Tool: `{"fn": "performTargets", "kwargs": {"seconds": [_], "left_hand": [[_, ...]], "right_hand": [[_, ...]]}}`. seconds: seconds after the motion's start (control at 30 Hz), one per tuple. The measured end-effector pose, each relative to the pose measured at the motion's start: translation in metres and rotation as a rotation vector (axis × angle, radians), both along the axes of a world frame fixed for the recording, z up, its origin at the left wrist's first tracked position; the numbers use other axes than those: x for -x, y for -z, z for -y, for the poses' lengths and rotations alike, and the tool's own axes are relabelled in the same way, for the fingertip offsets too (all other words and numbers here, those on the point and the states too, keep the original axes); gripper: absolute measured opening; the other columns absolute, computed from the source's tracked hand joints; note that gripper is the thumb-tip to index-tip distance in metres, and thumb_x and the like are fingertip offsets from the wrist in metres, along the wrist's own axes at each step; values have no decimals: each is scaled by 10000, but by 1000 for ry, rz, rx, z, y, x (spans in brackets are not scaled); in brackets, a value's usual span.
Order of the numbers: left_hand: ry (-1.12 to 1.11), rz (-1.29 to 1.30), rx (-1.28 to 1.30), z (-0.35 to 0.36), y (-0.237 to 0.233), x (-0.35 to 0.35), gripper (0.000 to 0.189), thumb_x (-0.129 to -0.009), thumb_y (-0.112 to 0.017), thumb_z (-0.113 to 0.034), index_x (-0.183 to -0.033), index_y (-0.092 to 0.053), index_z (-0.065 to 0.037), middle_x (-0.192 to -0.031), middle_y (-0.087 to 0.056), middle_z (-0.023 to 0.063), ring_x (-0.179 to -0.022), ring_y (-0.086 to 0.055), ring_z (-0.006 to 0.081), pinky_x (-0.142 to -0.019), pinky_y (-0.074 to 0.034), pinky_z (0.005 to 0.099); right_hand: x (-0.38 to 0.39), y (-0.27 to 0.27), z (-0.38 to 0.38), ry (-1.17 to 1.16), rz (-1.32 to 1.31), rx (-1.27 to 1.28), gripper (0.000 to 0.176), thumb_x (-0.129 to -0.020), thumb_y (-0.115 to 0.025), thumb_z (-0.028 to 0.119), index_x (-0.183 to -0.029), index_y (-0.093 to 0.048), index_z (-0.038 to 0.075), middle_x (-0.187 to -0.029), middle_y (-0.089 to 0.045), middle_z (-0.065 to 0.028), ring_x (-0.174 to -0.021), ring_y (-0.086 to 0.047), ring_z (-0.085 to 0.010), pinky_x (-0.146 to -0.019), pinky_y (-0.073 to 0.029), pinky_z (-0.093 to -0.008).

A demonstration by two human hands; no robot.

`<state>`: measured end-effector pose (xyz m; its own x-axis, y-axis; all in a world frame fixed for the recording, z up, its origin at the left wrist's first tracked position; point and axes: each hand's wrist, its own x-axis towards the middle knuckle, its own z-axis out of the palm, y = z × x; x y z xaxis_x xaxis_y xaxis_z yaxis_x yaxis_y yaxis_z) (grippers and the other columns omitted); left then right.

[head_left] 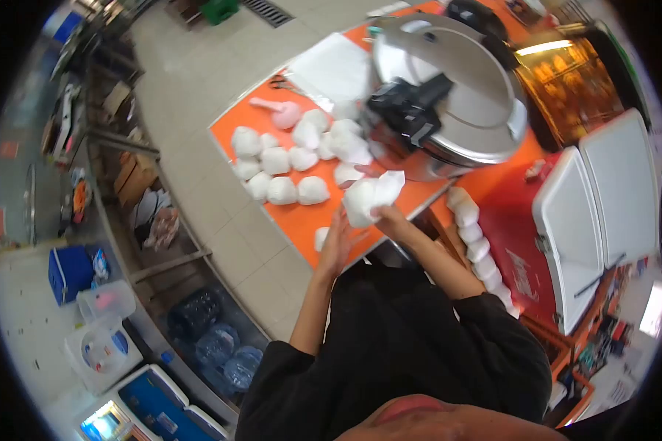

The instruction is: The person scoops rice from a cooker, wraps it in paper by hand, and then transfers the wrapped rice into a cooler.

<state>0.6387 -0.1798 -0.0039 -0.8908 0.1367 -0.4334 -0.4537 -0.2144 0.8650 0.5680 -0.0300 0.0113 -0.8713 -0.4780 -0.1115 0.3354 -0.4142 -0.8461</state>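
Observation:
My right hand is closed on a white wrapped bundle with a loose flap at its upper right. Beside the bundle's lower left is my left hand, its fingers spread and nothing gripped in them. Several similar white bundles stand in rows on the orange tabletop. One more lies just left of my left hand. A pink scoop rests behind the rows, near black scissors and a stack of white sheets.
A large metal pot occupies the table's back right. More white bundles line a ledge beside the open red cooler. A lit glass cabinet stands behind it. Shelving with water bottles is at left.

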Motion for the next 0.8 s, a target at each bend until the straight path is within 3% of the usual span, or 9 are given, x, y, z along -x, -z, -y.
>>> {"fn": "performTargets", "kwargs": {"seconds": [0.07,0.17,0.2,0.33,0.37,0.43,0.5,0.63,0.8], "left_hand": [[-69,-1,-730,-38,-50,1,574,-995,-397,-449,-1445,-274,-114,-1436,-345,113,-1292,-386,236,-1062,-324,435],[-81,-88,-608,-117,-61,-3,578,-1000,-365,-471,-1405,-292,-64,-1372,-405,106,-1270,-410,241,-1057,-341,412],[-94,-78,-665,-141,-62,-4,471,-1005,-438,-337,-1347,-328,-33,-1323,-438,103,-1238,-441,228,-1037,-370,402],[-32,-109,-593,-241,-79,-24,502,-913,-578,-46,-1341,-315,-39,-1289,-454,127,-1182,-484,219,-1016,-394,360],[4,-209,-466,-265,-76,-31,491,-917,-592,-143,-1335,-348,-62,-1300,-463,118,-1186,-492,233,-985,-425,402],[56,-284,-313,-310,-95,-47,627,-893,-630,-78,-1388,-247,-39,-1303,-442,143,-1199,-473,244,-1010,-401,356],[147,-392,-222,-362,-114,-62,717,-865,-670,-122,-1408,-209,-45,-1334,-405,157,-1228,-447,261,-1021,-393,372],[229,-655,-323,-449,-165,-92,1016,-744,-788,-229,-1458,-85,-62,-1426,-264,198,-1323,-332,316,-1084,-319,427],[688,-863,-439,-518,-152,-91,1069,-714,-608,-19,-1470,148,-51,-1524,-48,201,-1407,-155,333,-1140,-143,425]], "right_hand": [[-26,-44,-23,103,-107,159,611,-883,-569,324,-1387,-368,43,-1255,-523,-85,-1105,-511,-154,-929,-436,-331],[-57,-57,-75,313,-44,-75,463,-991,-437,342,-1314,-474,13,-1139,-592,-66,-1009,-562,-128,-887,-457,-290],[-64,-66,-88,508,-41,-74,456,-1036,-330,344,-1254,-544,6,-1059,-630,-62,-941,-591,-124,-848,-471,-263],[-88,-83,-178,711,-34,-12,399,-1026,-384,278,-1281,-500,-5,-1097,-614,-96,-978,-591,-165,-874,-470,-294],[-95,-82,-198,822,-64,12,387,-1017,-411,256,-1290,-485,-8,-1150,-596,-125,-1033,-578,-186,-907,-459,-313],[-118,-79,-241,1288,-318,-691,395,-978,-470,184,-1316,-447,-19,-1306,-487,-202,-1175,-505,-277,-1002,-401,-381],[-162,-132,-288,1227,-455,-1153,455,-961,-478,122,-1374,-367,-31,-1406,-387,-225,-1308,-394,-320,-1076,-322,-394],[-210,-184,-355,1150,-419,-908,704,-839,-680,188,-1411,-330,-25,-1415,-389,-214,-1326,-378,-369,-1085,-309,-411],[-222,-207,-475,969,-357,-931,656,-738,-764,325,-1276,-503,55,-1234,-570,-178,-1120,-585,-321,-941,-468,-370]]}}
